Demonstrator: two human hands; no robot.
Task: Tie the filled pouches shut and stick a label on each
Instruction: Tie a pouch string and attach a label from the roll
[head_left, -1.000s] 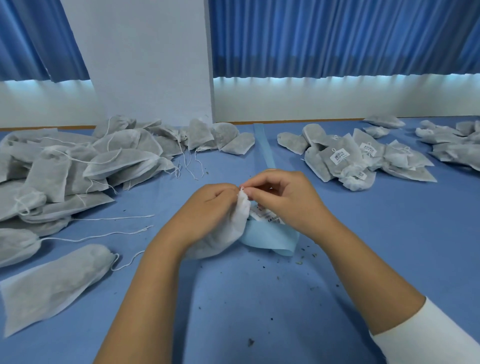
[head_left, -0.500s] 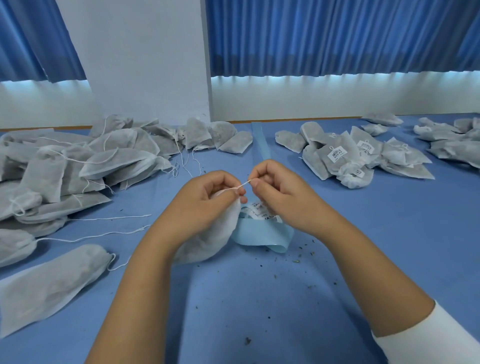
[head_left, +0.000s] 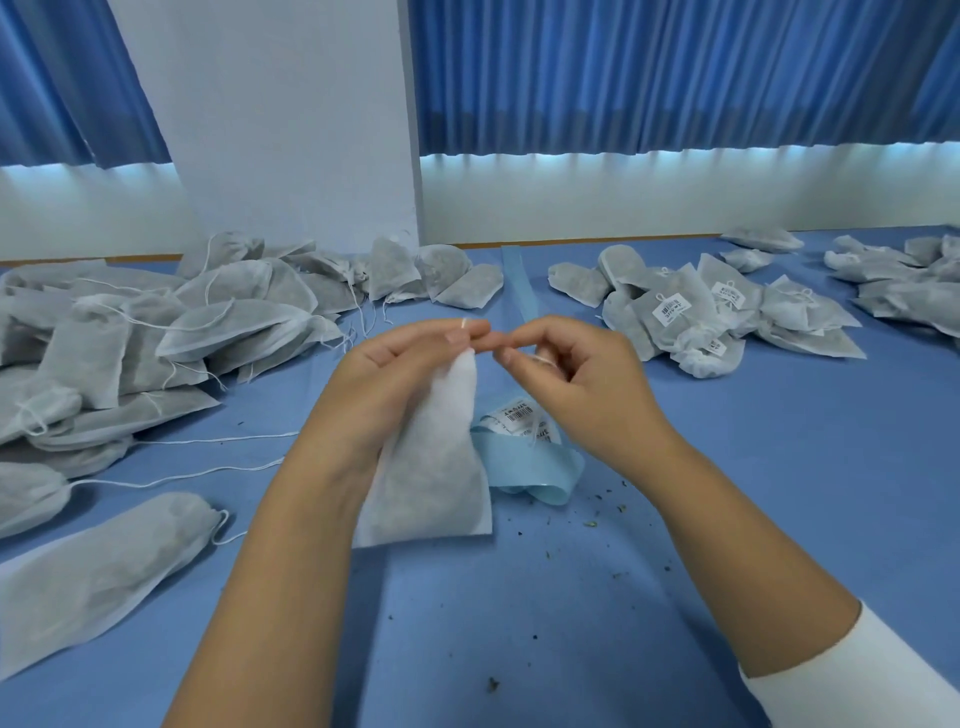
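One pouch (head_left: 436, 478) — since lifted upright; left hand (head_left: 395, 379) grips its neck. Right hand (head_left: 582, 379) pinches drawstring (head_left: 542, 358): knot forming, label pending.

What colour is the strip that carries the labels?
Light blue; the strip shows best in the head view.

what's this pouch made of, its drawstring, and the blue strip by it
Pouch: apparently thin non-woven fabric, matte white, sheer enough that dark filling shows through. Drawstring: thin white thread, possibly cotton. Blue strip: probably coated backing paper, smooth, slight sheen, curls stiffly.
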